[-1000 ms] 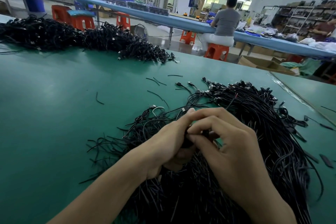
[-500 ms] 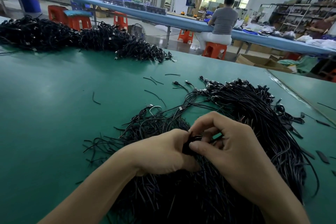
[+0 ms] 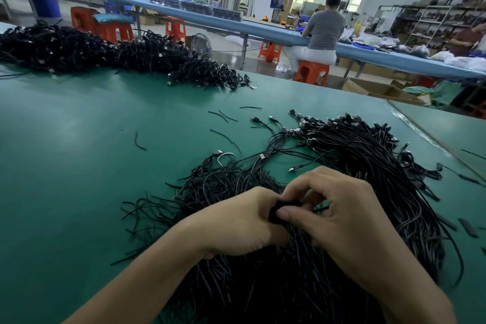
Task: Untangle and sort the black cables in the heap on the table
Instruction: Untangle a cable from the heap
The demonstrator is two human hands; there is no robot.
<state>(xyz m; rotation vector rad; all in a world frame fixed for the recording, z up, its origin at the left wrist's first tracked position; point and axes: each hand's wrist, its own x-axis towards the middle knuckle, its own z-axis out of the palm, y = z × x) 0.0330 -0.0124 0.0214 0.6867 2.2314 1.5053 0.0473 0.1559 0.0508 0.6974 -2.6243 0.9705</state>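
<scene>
A big heap of thin black cables [image 3: 368, 166] with plug ends lies on the green table [image 3: 79, 166], spreading from the middle to the near right. Over its near part my left hand [image 3: 236, 223] and my right hand [image 3: 347, 218] meet. Both pinch one small black bundle of cables [image 3: 285, 205] between thumbs and curled fingers. The cables below the hands are partly hidden by my wrists and forearms.
A second long pile of black cables [image 3: 105, 52] runs along the table's far left edge. Loose short cable pieces [image 3: 223, 116] lie between the piles. A person [image 3: 323, 31] sits on an orange stool [image 3: 311, 73] at a blue bench beyond. The table's right edge [image 3: 434, 139] is close.
Both hands have drawn slightly nearer and lower over the heap. The right fingers have shifted their pinch on the small black bundle; the left hand has kept its grip.
</scene>
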